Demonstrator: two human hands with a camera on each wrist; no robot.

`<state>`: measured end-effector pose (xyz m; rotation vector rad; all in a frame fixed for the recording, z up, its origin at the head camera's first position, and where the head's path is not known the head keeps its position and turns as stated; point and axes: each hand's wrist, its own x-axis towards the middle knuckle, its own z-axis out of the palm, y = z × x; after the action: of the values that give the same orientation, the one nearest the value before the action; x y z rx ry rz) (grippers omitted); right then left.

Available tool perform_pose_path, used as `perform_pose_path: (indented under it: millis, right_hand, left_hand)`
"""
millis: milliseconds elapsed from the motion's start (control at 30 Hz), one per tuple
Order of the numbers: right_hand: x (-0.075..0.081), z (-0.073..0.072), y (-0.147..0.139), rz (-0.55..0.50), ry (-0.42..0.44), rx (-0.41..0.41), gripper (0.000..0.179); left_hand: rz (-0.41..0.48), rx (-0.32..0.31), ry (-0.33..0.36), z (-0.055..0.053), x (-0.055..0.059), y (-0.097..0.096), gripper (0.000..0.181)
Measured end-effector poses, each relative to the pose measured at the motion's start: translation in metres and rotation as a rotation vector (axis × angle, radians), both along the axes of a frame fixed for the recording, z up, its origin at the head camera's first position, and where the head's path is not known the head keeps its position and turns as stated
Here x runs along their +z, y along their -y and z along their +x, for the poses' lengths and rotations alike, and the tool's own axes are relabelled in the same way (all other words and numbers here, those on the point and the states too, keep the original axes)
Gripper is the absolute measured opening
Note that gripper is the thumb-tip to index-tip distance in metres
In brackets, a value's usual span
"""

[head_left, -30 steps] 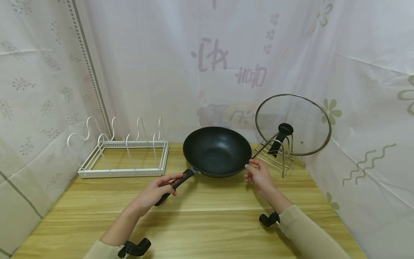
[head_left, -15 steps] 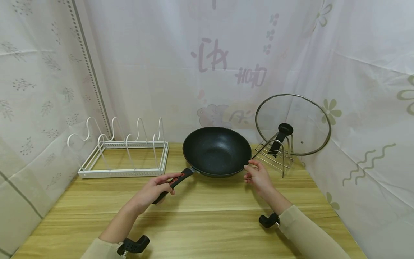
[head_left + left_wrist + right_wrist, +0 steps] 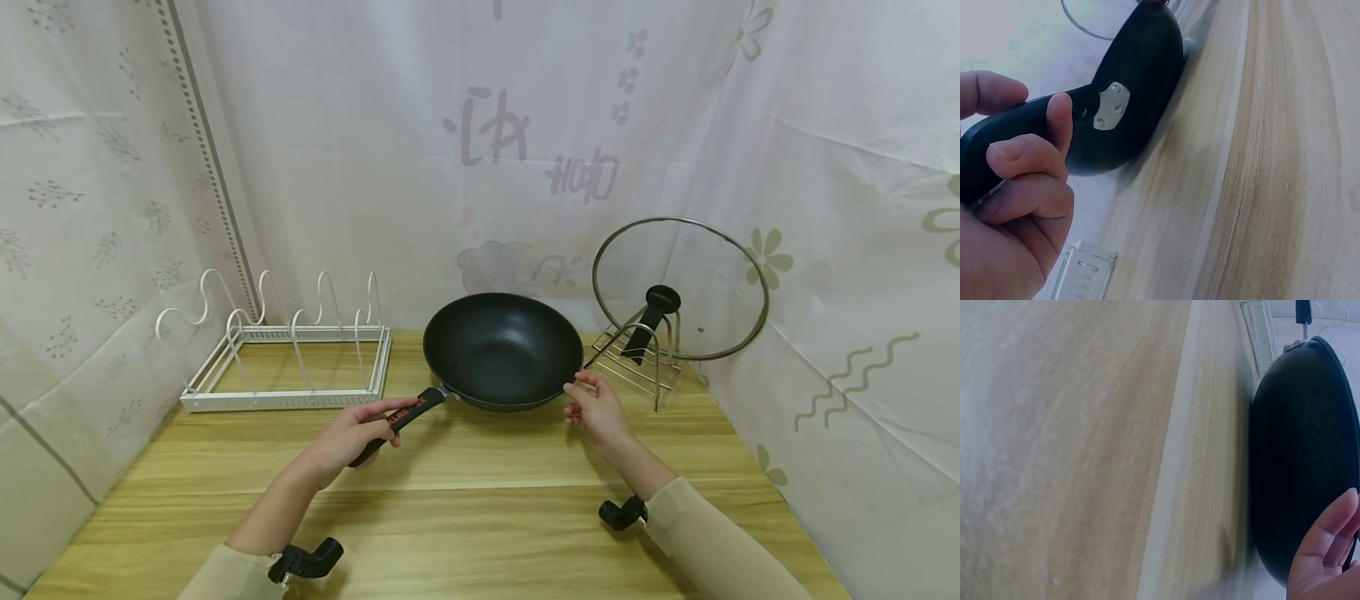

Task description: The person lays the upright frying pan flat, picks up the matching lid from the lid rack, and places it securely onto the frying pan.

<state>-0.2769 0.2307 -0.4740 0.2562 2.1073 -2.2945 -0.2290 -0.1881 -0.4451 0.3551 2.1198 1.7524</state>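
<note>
A black wok (image 3: 502, 350) rests near the middle back of the wooden table, its bowl facing up. My left hand (image 3: 347, 446) grips its black handle (image 3: 429, 400), which points to the front left and carries red lettering. In the left wrist view, the fingers curl around the handle, close to the riveted metal bracket (image 3: 1112, 107). At the front right of the bowl, my right hand (image 3: 602, 419) pinches the rim between thumb and fingers. The right wrist view shows the thumb (image 3: 1335, 515) against the wok's dark outer side.
Back left stands a white rack (image 3: 277, 402) with several curved dividers. Just right of the wok, a glass lid (image 3: 705, 267) with a black knob (image 3: 663, 297) leans upright in a wire stand (image 3: 657, 375). Patterned curtains (image 3: 360, 192) hang behind and on both sides.
My left hand has moved slightly left and away from me with the handle, turning the wok a little. The right hand stays almost in place at the rim.
</note>
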Motion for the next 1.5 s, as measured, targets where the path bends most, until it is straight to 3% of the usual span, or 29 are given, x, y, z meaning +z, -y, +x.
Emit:
perform_pose_path:
  millis: [500,833,1500]
  right_hand:
    - [-0.001,0.002,0.004,0.002,0.002,-0.012,0.039]
    - [-0.002,0.003,0.006,0.006,0.009,-0.015,0.040]
    - [-0.002,0.008,0.011,0.003,0.001,-0.028,0.041]
  left_hand:
    - [-0.016,0.024,0.012,-0.005,0.000,0.005,0.060]
    - [-0.028,0.008,0.028,-0.009,0.000,0.009,0.059]
    - [-0.048,0.002,-0.003,-0.017,-0.002,0.016,0.056]
